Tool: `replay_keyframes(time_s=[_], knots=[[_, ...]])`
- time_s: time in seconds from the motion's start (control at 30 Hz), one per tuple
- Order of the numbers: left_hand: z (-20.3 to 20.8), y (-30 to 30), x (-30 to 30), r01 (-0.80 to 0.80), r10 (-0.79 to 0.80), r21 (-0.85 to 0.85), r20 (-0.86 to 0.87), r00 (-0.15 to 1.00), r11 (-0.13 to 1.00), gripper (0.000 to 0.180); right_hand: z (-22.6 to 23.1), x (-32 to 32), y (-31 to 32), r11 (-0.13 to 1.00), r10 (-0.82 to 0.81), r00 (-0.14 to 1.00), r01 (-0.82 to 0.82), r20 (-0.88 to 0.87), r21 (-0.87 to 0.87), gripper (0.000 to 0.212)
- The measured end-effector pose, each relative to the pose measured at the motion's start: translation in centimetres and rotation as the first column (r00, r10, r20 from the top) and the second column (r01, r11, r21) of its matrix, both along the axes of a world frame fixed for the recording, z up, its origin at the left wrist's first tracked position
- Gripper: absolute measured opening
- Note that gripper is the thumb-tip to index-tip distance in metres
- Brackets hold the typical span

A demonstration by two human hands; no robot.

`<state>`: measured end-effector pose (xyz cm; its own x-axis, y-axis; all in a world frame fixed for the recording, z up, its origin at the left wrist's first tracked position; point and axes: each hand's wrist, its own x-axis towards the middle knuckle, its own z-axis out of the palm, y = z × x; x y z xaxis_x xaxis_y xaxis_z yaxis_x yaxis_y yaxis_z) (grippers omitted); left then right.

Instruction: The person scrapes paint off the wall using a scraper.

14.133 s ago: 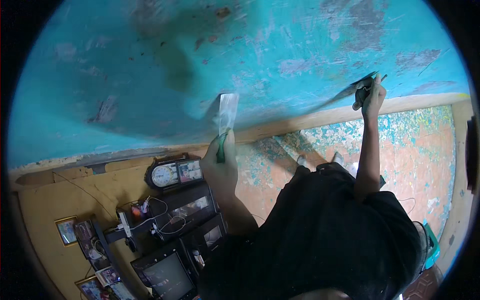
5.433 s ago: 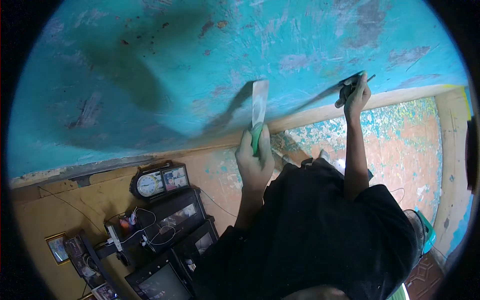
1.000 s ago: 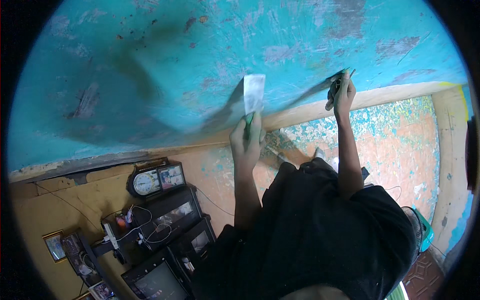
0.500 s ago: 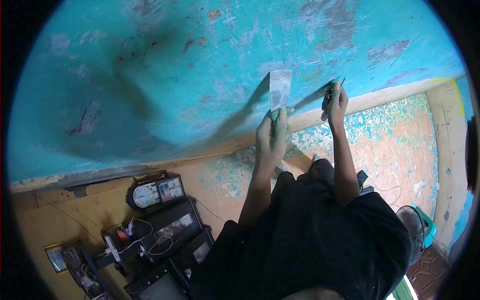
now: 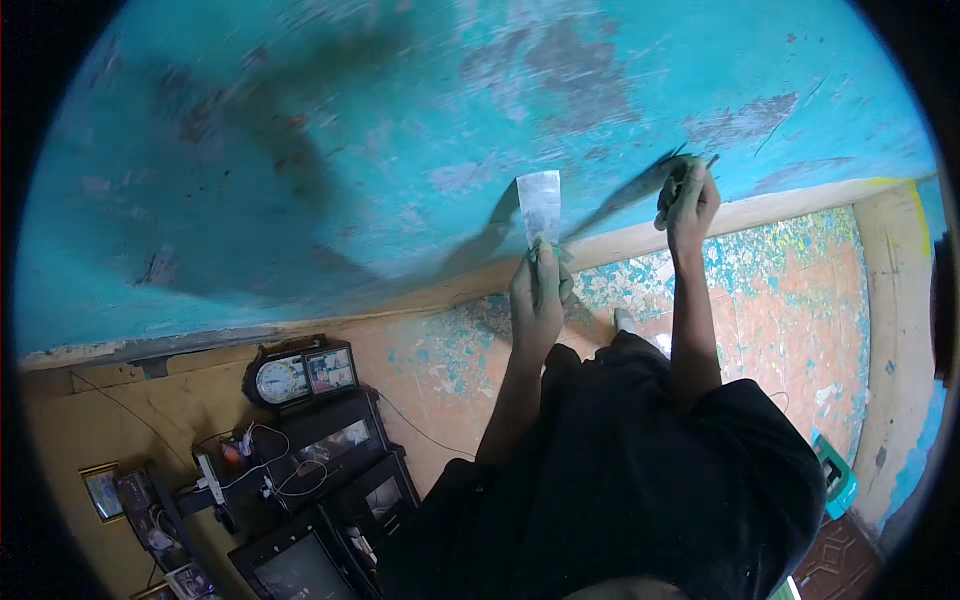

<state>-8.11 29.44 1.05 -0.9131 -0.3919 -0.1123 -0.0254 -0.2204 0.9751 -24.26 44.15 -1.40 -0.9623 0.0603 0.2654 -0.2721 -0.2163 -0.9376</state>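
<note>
My left hand (image 5: 541,290) is closed on a putty knife (image 5: 540,203). Its wide, pale metal blade points up toward the turquoise wall (image 5: 380,180); I cannot tell whether it touches. Farther right, my right hand (image 5: 689,207) is closed near the wall's lower part. A thin, dark tip (image 5: 712,163) sticks out past its fingers, but most of that object is hidden in the grip. Grey scraped patches (image 5: 580,75) and scratches mark the paint. Both hands cast shadows on the wall.
Paint flakes (image 5: 800,262) litter the orange tiled floor (image 5: 765,345) along the wall. At lower left stand a clock (image 5: 282,382), a dark cabinet (image 5: 335,450) with cables, and a television (image 5: 310,572). A teal object (image 5: 838,480) lies at right.
The view has shifted. My left hand and the putty knife sit slightly lower in the picture. My right hand appears a little farther right. Both grips are kept.
</note>
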Motion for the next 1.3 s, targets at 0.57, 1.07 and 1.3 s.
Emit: replay_keyframes(time_s=[0.57, 1.07, 1.3], knots=[[-0.1, 7.7, -4.6, -0.138, 0.135, -0.111, -0.030, 0.990, 0.984, 0.038, -1.8, -4.6, 5.3, 0.963, 0.269, 0.961, -0.267, -0.068, 0.036, 0.049], [2.6, 9.0, -3.4, -0.150, 0.142, 0.144, 0.060, 0.988, 0.978, 0.045, -1.3, -4.3, 5.6, 0.937, 0.350, 0.934, -0.350, 0.069, -0.007, 0.048], [5.8, 8.6, -5.0, -0.152, 0.152, 0.025, 0.015, 0.988, 0.988, 0.044, -0.9, -4.4, 5.5, 0.936, 0.353, 0.933, -0.352, 0.074, -0.026, 0.049]])
